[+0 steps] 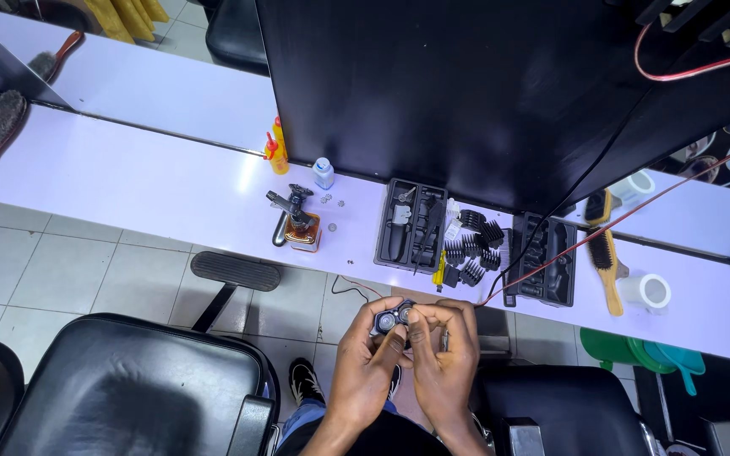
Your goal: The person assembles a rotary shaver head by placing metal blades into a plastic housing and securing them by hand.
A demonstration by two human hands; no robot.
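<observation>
Both hands meet in front of the person's lap, just off the near edge of the white counter (128, 181). Between them sits a small dark shaver head (392, 318) with round metal discs showing. The left hand (367, 365) cups it from below and from the left, fingers closed around its body; the right hand (443, 363) is pinched narrow, thumb and forefinger pressing on the part's right end. The piece lies crosswise, its long axis running left to right, at the fingertips of both hands, and neither hand is clearly nearer. Both wrists angle upward and inward from the lap, fingers pointing toward the counter.

Farther out, along the counter's near edge, lie an open black tray of tools (411, 226), a cluster of black clipper combs (471, 247) and a second black tray (544, 260). A red cable (627, 217) crosses toward the hands. Left of the trays stands an amber bottle with a clipper part on it (300, 221); toward the counter's right end lies a yellow-handled brush (605, 266).
</observation>
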